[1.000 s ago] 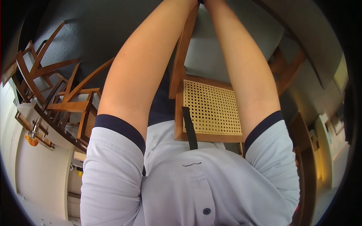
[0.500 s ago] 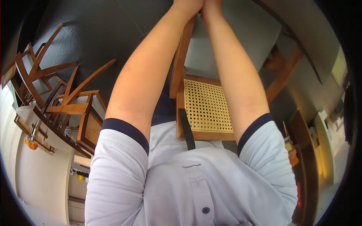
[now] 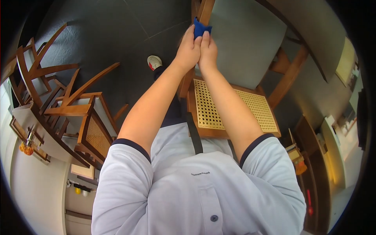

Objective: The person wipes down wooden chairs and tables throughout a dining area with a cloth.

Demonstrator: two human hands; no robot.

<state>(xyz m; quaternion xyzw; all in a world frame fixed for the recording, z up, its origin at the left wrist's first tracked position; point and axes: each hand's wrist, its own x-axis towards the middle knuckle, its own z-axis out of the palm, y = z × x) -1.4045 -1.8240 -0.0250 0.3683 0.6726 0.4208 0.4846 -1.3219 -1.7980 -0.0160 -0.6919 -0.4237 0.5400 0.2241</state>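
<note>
My left hand (image 3: pixel 188 51) and my right hand (image 3: pixel 208 51) are pressed side by side, fingers closed around a folded blue cloth (image 3: pixel 201 29). The cloth lies against a brown wooden bar (image 3: pixel 206 12) of a chair, at the left edge of its grey seat (image 3: pixel 243 43). Some fingertips are hidden by the cloth and the hands. Close to my body is the chair's woven cane panel (image 3: pixel 254 107), partly covered by my right forearm.
Several wooden chairs (image 3: pixel 74 105) stand at a table (image 3: pixel 55 131) on the left. A shoe (image 3: pixel 154 62) shows on the dark tiled floor (image 3: pixel 117 35). At the right is a wooden cabinet (image 3: pixel 313 156).
Both hands have come back toward my body, bringing the blue cloth into view along the wooden bar. More of the cane panel shows, and a shoe has appeared on the floor.
</note>
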